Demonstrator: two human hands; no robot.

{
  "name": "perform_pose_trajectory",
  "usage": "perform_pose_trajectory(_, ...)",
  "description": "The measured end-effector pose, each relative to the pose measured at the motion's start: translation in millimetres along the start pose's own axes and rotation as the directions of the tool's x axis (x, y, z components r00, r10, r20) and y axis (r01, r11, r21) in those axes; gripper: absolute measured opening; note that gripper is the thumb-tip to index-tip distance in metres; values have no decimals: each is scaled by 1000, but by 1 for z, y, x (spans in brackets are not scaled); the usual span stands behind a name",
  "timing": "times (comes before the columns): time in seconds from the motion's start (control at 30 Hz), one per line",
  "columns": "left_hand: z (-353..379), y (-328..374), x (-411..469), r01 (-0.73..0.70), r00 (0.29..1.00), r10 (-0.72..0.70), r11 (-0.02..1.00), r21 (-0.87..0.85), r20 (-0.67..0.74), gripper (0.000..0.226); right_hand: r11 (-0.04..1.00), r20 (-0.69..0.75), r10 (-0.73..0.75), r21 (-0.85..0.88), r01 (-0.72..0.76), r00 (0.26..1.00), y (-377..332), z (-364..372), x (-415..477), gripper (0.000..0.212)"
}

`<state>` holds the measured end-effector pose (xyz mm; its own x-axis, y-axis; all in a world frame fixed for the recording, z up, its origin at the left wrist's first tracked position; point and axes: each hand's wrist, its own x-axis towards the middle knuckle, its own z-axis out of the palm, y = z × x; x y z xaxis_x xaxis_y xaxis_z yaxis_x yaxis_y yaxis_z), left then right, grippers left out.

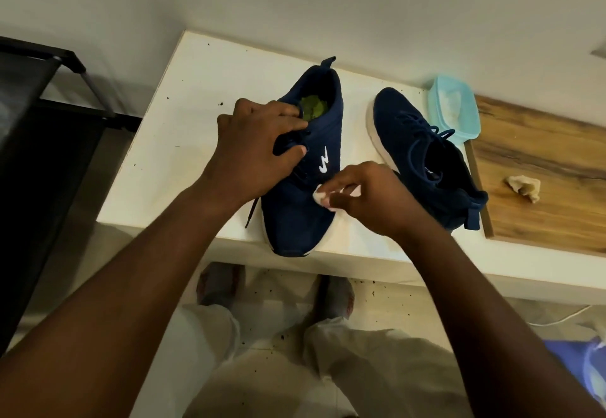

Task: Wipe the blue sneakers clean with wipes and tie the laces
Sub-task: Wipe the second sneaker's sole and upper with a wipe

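Two navy blue sneakers stand on a white table [183, 96]. The left sneaker [301, 208] points its toe at me and has a white logo on its side. My left hand [259, 142] grips it over the tongue and laces, fingers curled into the opening. My right hand [364, 194] pinches a small white wipe [319, 197] against the sneaker's side, just below the logo. The right sneaker [423, 145] lies apart to the right, toe pointing away, its laces loose.
A light blue wipes pack [459, 112] sits behind the right sneaker. A crumpled used wipe [523, 186] lies on a wooden board [541, 155] at the right. A black rack [39, 106] stands on the left. Dirt specks dot the table and floor.
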<state>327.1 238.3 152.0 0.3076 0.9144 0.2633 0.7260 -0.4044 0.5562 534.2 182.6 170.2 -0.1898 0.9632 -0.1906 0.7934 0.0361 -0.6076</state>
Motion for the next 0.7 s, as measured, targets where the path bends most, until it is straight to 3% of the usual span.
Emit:
perform_pose_trajectory(0.13,3,2,-1,-22,1000,22,1000,-6,-19,44,982,-388,-66,-187,-9,919,5,14,17,13)
perform_pose_trajectory(0.23,-2,3,2,-51,991,33,988,-143,-128,37,992,-531,-114,-23,120,840,-12,26,25,15)
perform_pose_trajectory(0.33,-12,0,5,33,975,-114,926,-376,-193,32,982,-579,-146,15,189,802,-26,28,25,17)
perform_pose_trajectory(0.4,-10,-3,4,80,983,-140,912,-401,-122,35,988,-473,-141,-120,94,870,-28,26,29,20)
perform_pose_trajectory(0.47,-7,-5,3,90,992,-115,920,-380,-44,42,965,-272,-95,-263,21,958,-28,23,28,25)
perform_pose_trajectory(0.53,-4,-5,2,91,994,-105,930,-356,-20,47,963,-60,-27,-271,10,998,-27,9,20,21)
perform_pose_trajectory(0.63,-3,-5,2,78,995,-96,940,-333,-38,47,971,297,40,-236,33,954,-24,-12,-3,15)
perform_pose_trajectory(0.7,-3,-5,2,74,995,-93,942,-326,-42,47,981,396,68,-193,10,916,-20,-15,-16,20)
